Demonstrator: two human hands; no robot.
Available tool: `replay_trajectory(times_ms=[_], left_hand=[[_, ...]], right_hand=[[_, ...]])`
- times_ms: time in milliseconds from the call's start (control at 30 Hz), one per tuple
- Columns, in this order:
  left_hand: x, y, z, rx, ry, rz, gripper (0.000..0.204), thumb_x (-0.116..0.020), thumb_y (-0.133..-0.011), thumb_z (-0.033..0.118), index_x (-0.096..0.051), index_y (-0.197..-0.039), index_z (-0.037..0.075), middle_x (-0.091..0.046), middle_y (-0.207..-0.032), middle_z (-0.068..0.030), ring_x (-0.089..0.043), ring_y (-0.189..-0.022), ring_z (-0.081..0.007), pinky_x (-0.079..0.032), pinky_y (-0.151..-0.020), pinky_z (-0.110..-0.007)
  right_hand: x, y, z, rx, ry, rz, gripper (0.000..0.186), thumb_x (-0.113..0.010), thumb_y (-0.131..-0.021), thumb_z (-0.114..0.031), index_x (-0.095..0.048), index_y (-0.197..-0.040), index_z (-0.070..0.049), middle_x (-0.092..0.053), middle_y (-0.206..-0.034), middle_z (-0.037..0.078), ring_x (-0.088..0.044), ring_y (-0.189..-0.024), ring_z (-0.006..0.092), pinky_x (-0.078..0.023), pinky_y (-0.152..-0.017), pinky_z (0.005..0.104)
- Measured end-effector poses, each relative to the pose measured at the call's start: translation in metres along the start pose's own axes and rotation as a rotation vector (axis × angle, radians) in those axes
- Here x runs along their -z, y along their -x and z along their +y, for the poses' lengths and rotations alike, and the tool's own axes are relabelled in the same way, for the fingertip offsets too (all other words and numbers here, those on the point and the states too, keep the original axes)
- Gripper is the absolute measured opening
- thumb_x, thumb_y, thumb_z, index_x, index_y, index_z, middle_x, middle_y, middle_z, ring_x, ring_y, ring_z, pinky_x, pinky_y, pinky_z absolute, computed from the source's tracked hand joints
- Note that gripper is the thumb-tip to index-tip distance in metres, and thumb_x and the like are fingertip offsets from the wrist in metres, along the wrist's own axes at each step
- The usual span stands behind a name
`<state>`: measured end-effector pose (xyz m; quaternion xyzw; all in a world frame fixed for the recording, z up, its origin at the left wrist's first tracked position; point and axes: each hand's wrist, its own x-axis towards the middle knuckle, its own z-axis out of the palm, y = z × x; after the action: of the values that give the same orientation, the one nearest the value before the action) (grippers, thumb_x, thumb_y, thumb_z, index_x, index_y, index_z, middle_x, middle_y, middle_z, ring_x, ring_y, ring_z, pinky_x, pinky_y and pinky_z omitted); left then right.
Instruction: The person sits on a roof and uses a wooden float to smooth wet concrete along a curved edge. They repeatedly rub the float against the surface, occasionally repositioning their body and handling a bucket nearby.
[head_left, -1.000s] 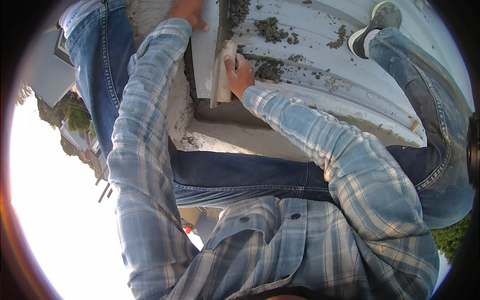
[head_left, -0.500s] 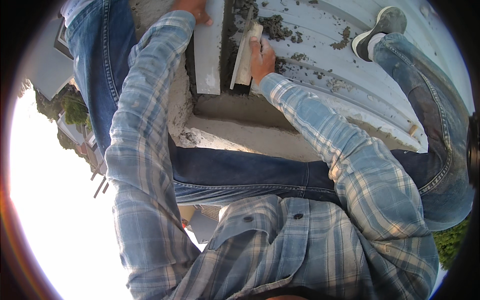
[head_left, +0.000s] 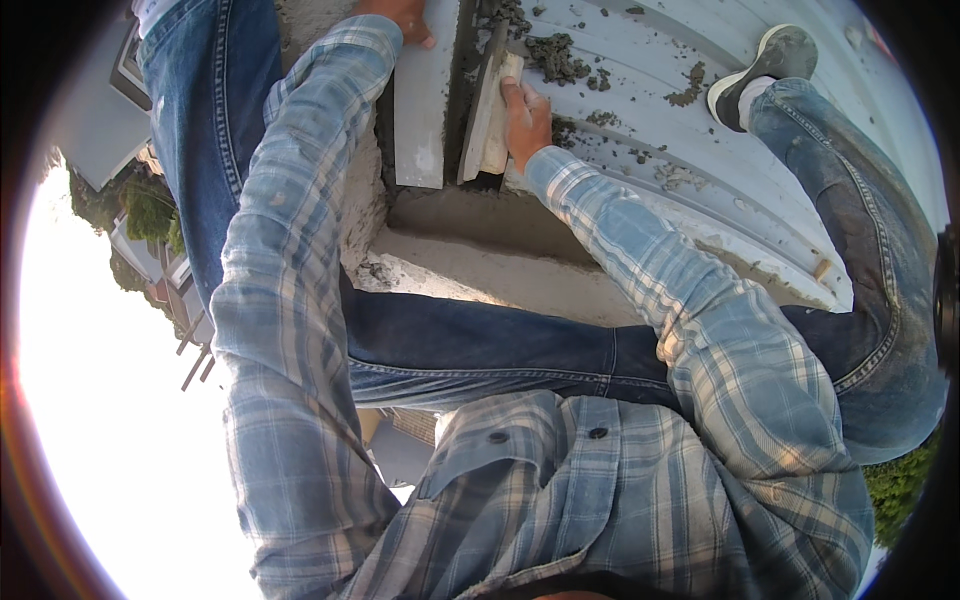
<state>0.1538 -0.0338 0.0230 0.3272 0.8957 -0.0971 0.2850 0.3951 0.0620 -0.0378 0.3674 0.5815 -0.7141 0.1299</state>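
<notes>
At the top edge, my left hand (head_left: pixel 400 16) is at the left side of a long pale grey board (head_left: pixel 421 120), its thumb lying on the board and its other fingers partly cut off by the frame. My right hand (head_left: pixel 527 122) is closed round the pale handle of a plastering float (head_left: pixel 487 120). The float stands on edge, roughly parallel to the board, with a dark narrow gap between them. Wet grey mortar (head_left: pixel 557 60) lies in lumps just right of the float. Smooth grey mortar covers the ledge (head_left: pixel 480 222) below the tools.
Ribbed metal roofing (head_left: pixel 660 110) with mortar crumbs spreads to the right, where my shoe (head_left: pixel 775 65) rests. My jeans-clad leg (head_left: pixel 500 335) crosses below the ledge. A rough masonry edge (head_left: pixel 360 190) runs left of the board. Beyond the left leg, houses and trees (head_left: pixel 150 215) lie far below.
The float has turned slightly, so more of its flat side shows beside the board. My right hand keeps its hold. The left hand stays at the board, and the whole view has shifted a little.
</notes>
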Motion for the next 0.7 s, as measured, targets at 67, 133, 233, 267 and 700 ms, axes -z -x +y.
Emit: replay_trajectory(times_ms=[67,133,233,267,700], left_hand=[[0.007,0.011,-0.005,0.021,-0.011,-0.001,0.141,-0.099,-0.041,0.02,-0.022,-0.158,0.007,-0.015,-0.168,-0.0166,-0.013,-0.156,-0.0323,-0.018,-0.124,-0.053],[0.006,0.015,-0.007,0.003,0.022,0.026,0.141,-0.099,-0.041,0.019,-0.021,-0.159,0.007,-0.015,-0.168,-0.0166,-0.013,-0.155,-0.032,-0.019,-0.124,-0.052],[0.0,0.005,-0.001,-0.019,0.061,0.025,0.139,-0.098,-0.044,0.018,-0.021,-0.159,0.007,-0.016,-0.168,-0.0162,-0.014,-0.155,-0.0311,-0.019,-0.124,-0.051],[-0.002,-0.001,0.004,-0.039,0.066,0.046,0.138,-0.098,-0.044,0.018,-0.021,-0.159,0.007,-0.016,-0.168,-0.0161,-0.014,-0.155,-0.0309,-0.019,-0.124,-0.051],[0.002,0.005,-0.006,-0.022,0.017,0.002,0.142,-0.099,-0.041,0.019,-0.021,-0.158,0.004,-0.014,-0.168,-0.0176,-0.011,-0.156,-0.0308,-0.017,-0.124,-0.051]], right_hand=[[-0.01,0.006,0.004,-0.033,-0.051,-0.098,0.051,-0.05,-0.103,-0.039,-0.064,-0.122,0.006,-0.07,-0.106,0.016,-0.063,-0.094,0.0241,-0.048,-0.088,0.0386],[-0.016,0.009,0.007,-0.114,-0.036,-0.164,0.05,-0.051,-0.102,-0.038,-0.064,-0.123,0.006,-0.07,-0.108,0.014,-0.063,-0.095,0.0228,-0.048,-0.089,0.0377],[-0.012,0.008,0.007,-0.218,-0.081,-0.127,0.05,-0.052,-0.102,-0.038,-0.065,-0.122,0.006,-0.07,-0.107,0.015,-0.063,-0.095,0.0217,-0.049,-0.088,0.0364],[-0.007,0.002,0.007,-0.231,-0.06,-0.116,0.05,-0.052,-0.102,-0.038,-0.065,-0.121,0.006,-0.07,-0.106,0.014,-0.063,-0.094,0.0215,-0.049,-0.087,0.0365],[-0.01,0.009,-0.006,-0.102,-0.026,-0.096,0.048,-0.053,-0.099,-0.039,-0.066,-0.107,0.007,-0.067,-0.089,0.018,-0.06,-0.083,0.0274,-0.046,-0.083,0.0398]])
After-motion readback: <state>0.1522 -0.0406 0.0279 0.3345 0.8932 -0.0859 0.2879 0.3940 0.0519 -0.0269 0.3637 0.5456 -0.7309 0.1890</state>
